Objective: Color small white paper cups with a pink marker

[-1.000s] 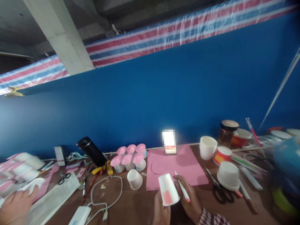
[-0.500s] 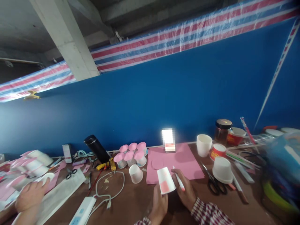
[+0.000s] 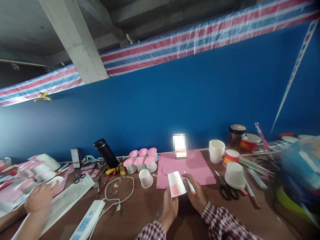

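My left hand is closed around the lower part of a white paper cup, which has a coral-pink patch coloured on its side. In my right hand is a white marker pen with an orange-red end, gripped close to the cup's right side. Both hands are over the table in front of a pink paper sheet. A round outline shows on the sheet's left part. A separate white paper cup stands left of the sheet, by several small cups with pink discs on top.
Black scissors and white cups stand on the right, near a lidded jar. A power strip with white cable lies front left. At far left, another person's hand touches a white piece beside stacked cups.
My view has shifted slightly, so the table things sit higher in the picture. Both my hands keep their hold on the cup and marker, nearly unmoved.
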Demonstrator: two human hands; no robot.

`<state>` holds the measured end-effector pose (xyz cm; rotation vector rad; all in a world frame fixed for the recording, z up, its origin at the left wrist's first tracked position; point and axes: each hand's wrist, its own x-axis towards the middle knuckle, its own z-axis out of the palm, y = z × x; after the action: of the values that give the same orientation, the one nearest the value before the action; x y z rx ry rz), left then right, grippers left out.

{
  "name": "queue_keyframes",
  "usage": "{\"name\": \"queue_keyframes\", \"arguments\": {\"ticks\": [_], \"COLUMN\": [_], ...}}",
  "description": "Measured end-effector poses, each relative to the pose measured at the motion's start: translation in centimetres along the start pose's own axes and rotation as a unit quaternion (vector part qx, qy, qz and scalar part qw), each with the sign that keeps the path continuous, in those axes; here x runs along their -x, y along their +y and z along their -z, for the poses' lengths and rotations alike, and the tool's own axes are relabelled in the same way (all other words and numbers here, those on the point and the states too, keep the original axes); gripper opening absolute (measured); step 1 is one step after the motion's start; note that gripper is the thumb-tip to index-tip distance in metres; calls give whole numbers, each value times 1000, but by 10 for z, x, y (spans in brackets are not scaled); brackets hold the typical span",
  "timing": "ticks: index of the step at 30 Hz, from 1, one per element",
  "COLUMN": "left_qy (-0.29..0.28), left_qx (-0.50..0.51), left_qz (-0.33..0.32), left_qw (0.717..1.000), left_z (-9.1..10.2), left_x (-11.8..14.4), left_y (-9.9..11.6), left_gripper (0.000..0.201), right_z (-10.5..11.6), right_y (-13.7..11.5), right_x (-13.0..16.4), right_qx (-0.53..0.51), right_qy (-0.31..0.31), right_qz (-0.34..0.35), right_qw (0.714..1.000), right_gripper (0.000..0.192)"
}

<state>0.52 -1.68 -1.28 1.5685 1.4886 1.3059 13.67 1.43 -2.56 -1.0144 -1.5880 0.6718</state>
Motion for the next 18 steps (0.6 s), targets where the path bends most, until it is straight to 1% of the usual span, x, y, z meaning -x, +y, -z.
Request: {"name": "queue_keyframes", "arguments": {"ticks": [4,12,18], "left_qy": [-12,5,-9], "left_qx": [11,18,23], "left_qz": [-18,-41,-46], "left_qw": [1000,999,999], "left_z": [1,-3,-1], "left_x": [-1,-2,-2], "left_y": [0,-15,-11], "left_gripper": [33,35,35], "right_z": [1,1,-1], "right_y": [-1,-2,-1], "right_x": [0,-1,-2], "right_qx": [6,3,-6], "right_qy": [-12,-6,10], "right_qz": [-6,12,7], "right_qw": [1000,1000,1000], "right_gripper": [26,28,30]}}
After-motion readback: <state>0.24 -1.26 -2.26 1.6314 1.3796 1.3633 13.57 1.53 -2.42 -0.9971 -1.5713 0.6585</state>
